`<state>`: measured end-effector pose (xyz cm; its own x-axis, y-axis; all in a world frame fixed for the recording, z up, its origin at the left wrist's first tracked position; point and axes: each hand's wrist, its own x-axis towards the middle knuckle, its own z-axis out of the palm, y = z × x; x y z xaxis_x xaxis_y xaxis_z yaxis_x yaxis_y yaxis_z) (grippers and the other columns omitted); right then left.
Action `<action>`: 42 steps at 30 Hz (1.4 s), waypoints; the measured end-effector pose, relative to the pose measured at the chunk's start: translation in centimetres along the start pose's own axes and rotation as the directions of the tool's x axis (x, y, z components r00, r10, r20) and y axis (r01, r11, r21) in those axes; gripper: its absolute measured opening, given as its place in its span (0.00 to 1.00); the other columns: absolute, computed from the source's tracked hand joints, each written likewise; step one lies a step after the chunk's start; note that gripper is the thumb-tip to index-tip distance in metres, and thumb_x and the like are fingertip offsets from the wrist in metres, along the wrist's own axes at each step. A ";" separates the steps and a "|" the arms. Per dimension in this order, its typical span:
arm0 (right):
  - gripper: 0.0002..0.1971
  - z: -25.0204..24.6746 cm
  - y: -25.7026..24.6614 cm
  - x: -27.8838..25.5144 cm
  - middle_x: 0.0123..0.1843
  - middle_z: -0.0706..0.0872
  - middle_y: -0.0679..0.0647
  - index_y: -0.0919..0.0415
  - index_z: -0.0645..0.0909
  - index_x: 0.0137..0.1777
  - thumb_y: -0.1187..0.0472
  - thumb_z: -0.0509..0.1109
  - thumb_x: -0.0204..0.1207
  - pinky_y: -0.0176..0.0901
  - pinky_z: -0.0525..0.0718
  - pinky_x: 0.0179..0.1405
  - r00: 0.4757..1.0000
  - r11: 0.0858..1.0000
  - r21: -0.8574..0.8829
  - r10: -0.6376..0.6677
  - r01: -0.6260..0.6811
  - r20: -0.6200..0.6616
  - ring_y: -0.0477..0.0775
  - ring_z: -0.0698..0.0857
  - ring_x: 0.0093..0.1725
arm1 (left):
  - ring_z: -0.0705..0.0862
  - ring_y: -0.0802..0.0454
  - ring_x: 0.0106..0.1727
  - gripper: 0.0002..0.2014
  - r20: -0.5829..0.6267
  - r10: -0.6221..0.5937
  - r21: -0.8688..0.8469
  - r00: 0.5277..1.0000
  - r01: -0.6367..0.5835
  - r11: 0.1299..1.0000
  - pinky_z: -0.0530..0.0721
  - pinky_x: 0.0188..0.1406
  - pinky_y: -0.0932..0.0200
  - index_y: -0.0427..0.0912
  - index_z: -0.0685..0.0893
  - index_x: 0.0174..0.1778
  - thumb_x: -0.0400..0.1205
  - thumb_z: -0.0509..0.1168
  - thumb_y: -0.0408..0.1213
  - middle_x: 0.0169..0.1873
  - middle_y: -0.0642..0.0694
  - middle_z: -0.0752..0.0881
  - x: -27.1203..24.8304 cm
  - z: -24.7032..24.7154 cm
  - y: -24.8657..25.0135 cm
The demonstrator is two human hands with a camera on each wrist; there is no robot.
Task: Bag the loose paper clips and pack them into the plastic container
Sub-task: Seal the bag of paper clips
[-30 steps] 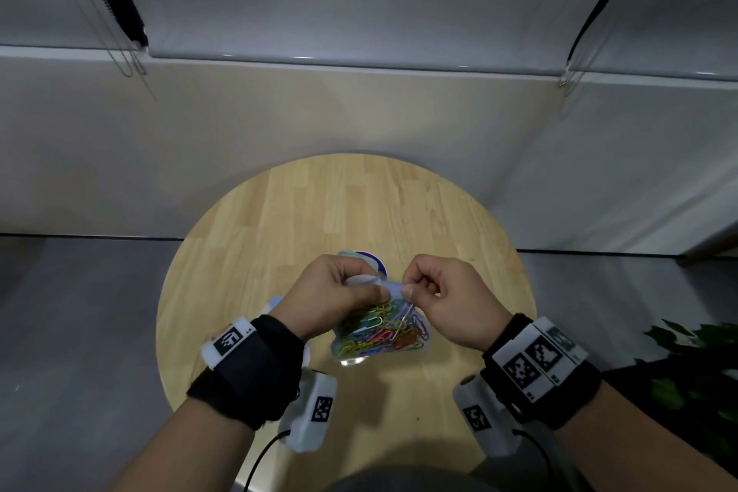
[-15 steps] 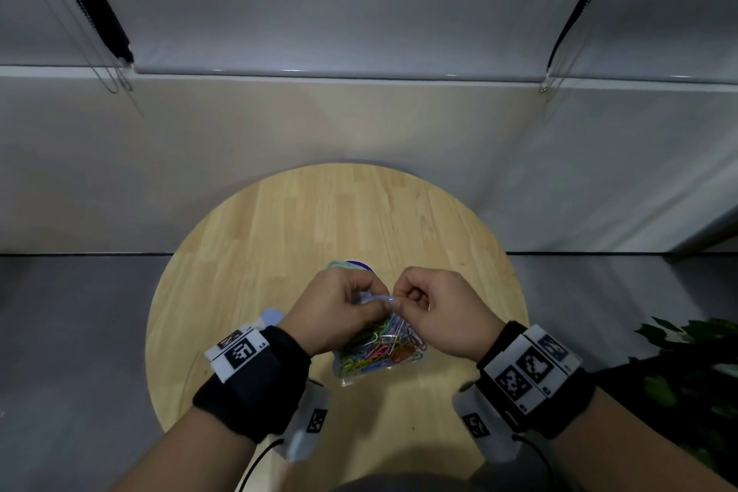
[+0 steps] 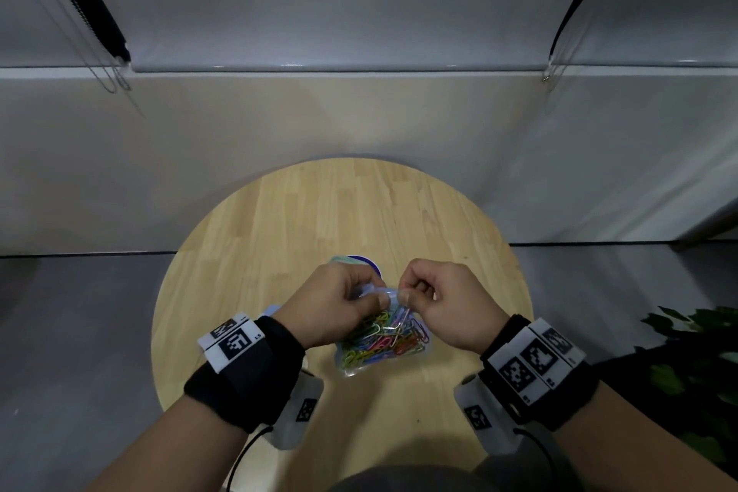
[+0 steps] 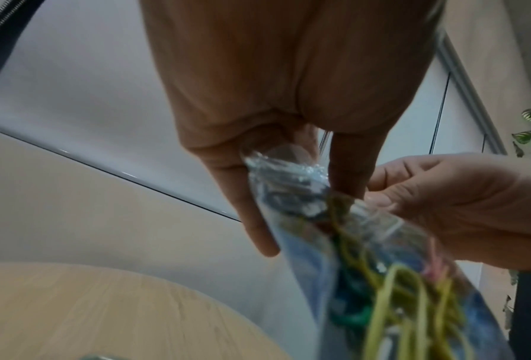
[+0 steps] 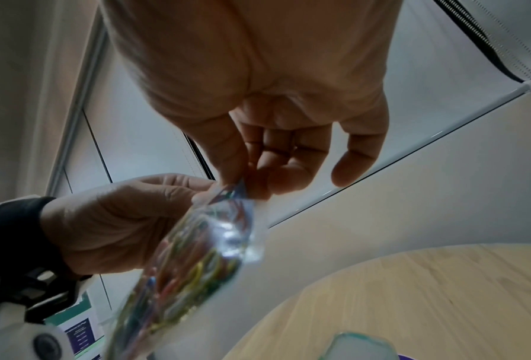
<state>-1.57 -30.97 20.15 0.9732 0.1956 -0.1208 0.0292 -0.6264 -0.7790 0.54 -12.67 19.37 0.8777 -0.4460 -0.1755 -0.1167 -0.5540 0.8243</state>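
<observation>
Fingers (image 4: 251,214) of the left hand (image 3: 333,306) curl round the top edge of the clear bag (image 3: 383,345), thumb and forefinger pinching its seal; the right hand (image 3: 439,302) pinches the same strip just beside it, its other fingers loosely curled. The bag, full of coloured paper clips (image 3: 385,336), hangs above the round table (image 3: 319,224), toward its near edge. Behind the hands, nearer the table's middle, the plastic container (image 3: 361,262) shows only a teal and blue rim. Both wristbands carry square black-and-white code markers; the small letters beside them are too small to read. Since half a second ago the hands remain together at the seal, with the bag still hanging below them.
</observation>
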 end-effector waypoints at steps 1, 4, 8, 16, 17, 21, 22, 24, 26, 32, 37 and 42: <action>0.13 0.0 0.1 -0.1 0.35 0.86 0.54 0.46 0.76 0.31 0.64 0.70 0.73 0.56 0.84 0.42 1.000 1.000 -0.006 0.001 -0.001 0.002 0.54 0.83 0.37 | 0.83 0.58 0.33 0.05 -0.001 0.004 0.021 1.000 -0.004 1.000 0.81 0.34 0.60 0.49 0.84 0.37 0.79 0.68 0.40 0.33 0.48 0.87 0.0 0.0 -0.1; 0.14 -0.3 0.5 -0.2 0.35 0.86 0.54 0.46 0.76 0.31 0.64 0.69 0.73 0.56 0.84 0.43 1.000 1.000 -0.010 0.008 -0.008 -0.011 0.54 0.83 0.37 | 0.81 0.54 0.32 0.07 -0.026 0.017 0.095 1.000 -0.015 0.995 0.80 0.33 0.55 0.45 0.83 0.35 0.77 0.69 0.41 0.32 0.45 0.86 0.1 -0.1 -0.4; 0.11 -0.2 0.8 -0.2 0.35 0.85 0.51 0.47 0.78 0.33 0.62 0.69 0.74 0.55 0.85 0.43 1.000 1.000 -0.014 0.009 -0.009 0.022 0.51 0.83 0.36 | 0.81 0.52 0.34 0.07 0.012 0.056 0.156 0.998 -0.057 0.986 0.78 0.34 0.56 0.48 0.81 0.33 0.77 0.67 0.39 0.31 0.45 0.85 0.3 -0.1 -0.2; 0.12 0.4 0.3 0.3 0.32 0.82 0.47 0.45 0.75 0.30 0.58 0.70 0.73 0.56 0.84 0.42 0.999 1.000 -0.018 0.003 -0.002 0.047 0.53 0.82 0.37 | 0.81 0.54 0.33 0.05 0.011 0.064 0.151 0.998 -0.064 0.986 0.78 0.33 0.57 0.51 0.79 0.37 0.79 0.64 0.41 0.31 0.50 0.84 0.6 1.1 0.4; 0.12 0.4 0.3 0.4 0.32 0.81 0.47 0.45 0.75 0.30 0.58 0.70 0.73 0.56 0.83 0.42 0.999 1.000 -0.017 0.003 -0.002 0.046 0.52 0.81 0.37 | 0.82 0.54 0.34 0.05 0.013 0.067 0.159 0.998 -0.068 0.985 0.78 0.33 0.58 0.50 0.80 0.38 0.79 0.64 0.40 0.32 0.49 0.84 0.6 1.2 0.4; 0.13 0.5 0.6 0.2 0.32 0.81 0.44 0.45 0.76 0.29 0.61 0.71 0.72 0.54 0.83 0.43 0.999 1.000 0.003 0.015 -0.015 0.030 0.50 0.80 0.37 | 0.78 0.63 0.31 0.08 0.032 0.068 0.096 0.997 -0.070 0.993 0.75 0.32 0.66 0.53 0.79 0.35 0.80 0.65 0.38 0.29 0.54 0.82 0.3 0.7 0.0; 0.13 0.5 0.7 0.2 0.32 0.82 0.45 0.45 0.77 0.30 0.62 0.71 0.72 0.54 0.83 0.43 0.999 1.000 0.012 0.023 -0.024 0.028 0.49 0.80 0.37 | 0.77 0.65 0.30 0.11 0.043 0.077 0.096 0.996 -0.081 0.992 0.73 0.31 0.70 0.55 0.78 0.34 0.80 0.66 0.37 0.28 0.56 0.80 0.2 0.5 -0.1; 0.13 0.6 0.9 0.2 0.33 0.83 0.48 0.46 0.78 0.30 0.63 0.72 0.72 0.53 0.83 0.42 0.999 0.999 0.025 0.040 -0.041 0.030 0.49 0.80 0.35 | 0.76 0.68 0.30 0.10 0.064 0.106 0.173 0.992 -0.116 0.978 0.69 0.29 0.74 0.55 0.77 0.34 0.80 0.66 0.37 0.27 0.58 0.78 0.3 0.1 -0.3; 0.14 0.7 1.0 0.2 0.31 0.82 0.46 0.45 0.77 0.29 0.63 0.72 0.72 0.48 0.81 0.39 0.998 0.998 0.040 0.050 -0.051 0.029 0.46 0.78 0.33 | 0.76 0.65 0.30 0.07 0.054 0.125 0.255 0.991 -0.135 0.957 0.69 0.28 0.73 0.51 0.78 0.36 0.80 0.65 0.39 0.28 0.58 0.78 0.4 0.1 -0.4; 0.12 0.7 1.4 0.2 0.30 0.82 0.46 0.47 0.79 0.31 0.63 0.72 0.72 0.46 0.81 0.37 0.997 0.995 0.063 0.072 -0.073 0.027 0.45 0.78 0.31 | 0.73 0.60 0.28 0.08 0.039 0.126 0.273 0.991 -0.132 0.953 0.67 0.27 0.66 0.45 0.77 0.36 0.81 0.63 0.39 0.26 0.54 0.75 0.4 0.2 -0.8; 0.07 1.0 1.0 0.5 0.33 0.85 0.50 0.51 0.81 0.34 0.60 0.72 0.73 0.49 0.83 0.40 0.996 0.997 0.063 0.044 -0.049 0.083 0.54 0.84 0.37 | 0.75 0.66 0.29 0.07 0.024 0.181 0.261 0.983 -0.181 0.948 0.66 0.27 0.71 0.47 0.78 0.35 0.80 0.64 0.37 0.24 0.57 0.75 0.6 1.0 -0.5; 0.13 0.8 1.2 0.8 0.33 0.81 0.44 0.45 0.75 0.32 0.62 0.71 0.73 0.47 0.82 0.44 0.997 0.999 -0.023 0.047 -0.045 0.066 0.53 0.83 0.41 | 0.76 0.64 0.29 0.09 0.024 0.154 0.244 0.988 -0.155 0.957 0.68 0.28 0.70 0.51 0.77 0.33 0.79 0.66 0.41 0.25 0.56 0.77 0.5 0.3 -1.2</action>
<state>-0.97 -30.92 18.63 0.9564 0.2154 -0.1972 -0.0097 -0.6514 -0.7586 0.93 -12.45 18.17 0.8380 -0.5424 -0.0595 -0.3612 -0.6331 0.6846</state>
